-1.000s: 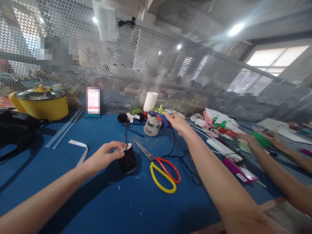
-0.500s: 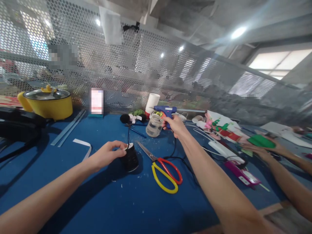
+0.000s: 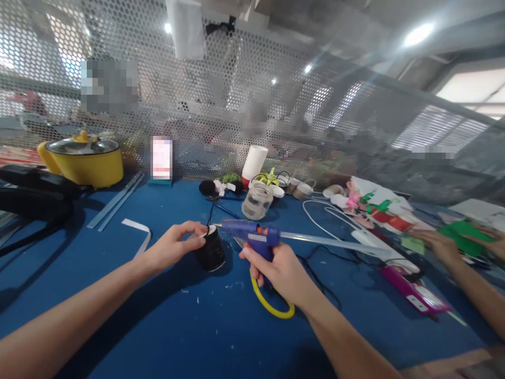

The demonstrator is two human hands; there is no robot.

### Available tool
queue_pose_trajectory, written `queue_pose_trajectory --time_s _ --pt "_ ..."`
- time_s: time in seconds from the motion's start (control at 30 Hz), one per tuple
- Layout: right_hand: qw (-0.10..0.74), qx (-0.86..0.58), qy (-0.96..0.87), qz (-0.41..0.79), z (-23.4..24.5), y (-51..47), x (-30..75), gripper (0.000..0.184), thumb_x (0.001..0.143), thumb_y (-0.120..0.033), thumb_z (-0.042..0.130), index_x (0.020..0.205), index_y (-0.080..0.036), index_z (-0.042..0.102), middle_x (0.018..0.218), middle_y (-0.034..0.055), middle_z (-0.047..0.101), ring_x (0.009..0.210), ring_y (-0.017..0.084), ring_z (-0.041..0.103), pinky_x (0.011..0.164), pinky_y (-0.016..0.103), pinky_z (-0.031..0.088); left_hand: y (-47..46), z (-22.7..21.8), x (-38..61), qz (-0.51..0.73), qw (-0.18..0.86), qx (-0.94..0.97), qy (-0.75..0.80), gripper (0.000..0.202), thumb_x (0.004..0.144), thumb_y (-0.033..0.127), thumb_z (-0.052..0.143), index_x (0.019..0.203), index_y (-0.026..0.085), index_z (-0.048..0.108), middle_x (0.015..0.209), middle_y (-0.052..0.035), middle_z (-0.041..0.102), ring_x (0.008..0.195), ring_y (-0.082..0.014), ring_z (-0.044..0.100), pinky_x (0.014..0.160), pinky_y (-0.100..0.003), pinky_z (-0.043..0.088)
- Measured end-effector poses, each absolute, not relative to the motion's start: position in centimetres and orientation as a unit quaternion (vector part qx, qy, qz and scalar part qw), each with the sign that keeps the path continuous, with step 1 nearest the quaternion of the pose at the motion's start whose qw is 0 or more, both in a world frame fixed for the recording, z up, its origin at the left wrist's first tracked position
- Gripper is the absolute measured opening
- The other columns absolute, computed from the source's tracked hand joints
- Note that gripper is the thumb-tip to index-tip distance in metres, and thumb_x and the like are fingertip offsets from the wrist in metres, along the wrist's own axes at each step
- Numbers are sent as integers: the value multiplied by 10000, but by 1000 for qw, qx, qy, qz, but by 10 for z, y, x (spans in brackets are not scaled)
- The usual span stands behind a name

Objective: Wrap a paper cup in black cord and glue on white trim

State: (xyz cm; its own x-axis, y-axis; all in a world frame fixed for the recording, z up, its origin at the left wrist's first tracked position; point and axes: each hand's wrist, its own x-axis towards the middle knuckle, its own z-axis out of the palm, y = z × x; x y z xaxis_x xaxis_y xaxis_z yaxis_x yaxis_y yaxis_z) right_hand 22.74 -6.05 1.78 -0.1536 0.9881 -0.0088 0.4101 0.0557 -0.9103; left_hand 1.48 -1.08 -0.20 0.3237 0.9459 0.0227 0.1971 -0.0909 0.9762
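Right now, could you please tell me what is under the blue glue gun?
Beneath the glue gun and right hand, scissors show a yellow handle loop; most of the rest is covered.

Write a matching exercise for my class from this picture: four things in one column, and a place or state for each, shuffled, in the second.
Things
1. Blue glue gun
2. Black cylinder
3. Clear jar
4. Yellow pot

Places and states
A. On the left of the view, under a see-through lid
B. With the left hand at its top
C. Gripped in the right hand
D. Standing on the table, near the white roll

Right pairs: 1-C, 2-B, 3-D, 4-A
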Motion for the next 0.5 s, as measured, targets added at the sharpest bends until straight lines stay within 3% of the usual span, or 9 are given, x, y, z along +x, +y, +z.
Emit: queue_pose_trajectory --time_s 0.27,0.5 --pt "322 -578 -654 367 16 -67 224 275 756 -432 495 681 -170 530 460 -29 499 405 115 520 424 227 464 -10 -6 17 381 510 623 454 206 679 361 591 614 185 505 962 -54 637 1056 -253 493 946 -374 285" --pt "325 -563 -680 339 6 -66 225 250 782 -421 496 811 -178 548 451 -48 482 386 114 511 410 213 448 -11 -5 19 377 524 632 429 199 704 343 572 628 173 502 1004 -71 620 1021 -236 518 953 -382 289"
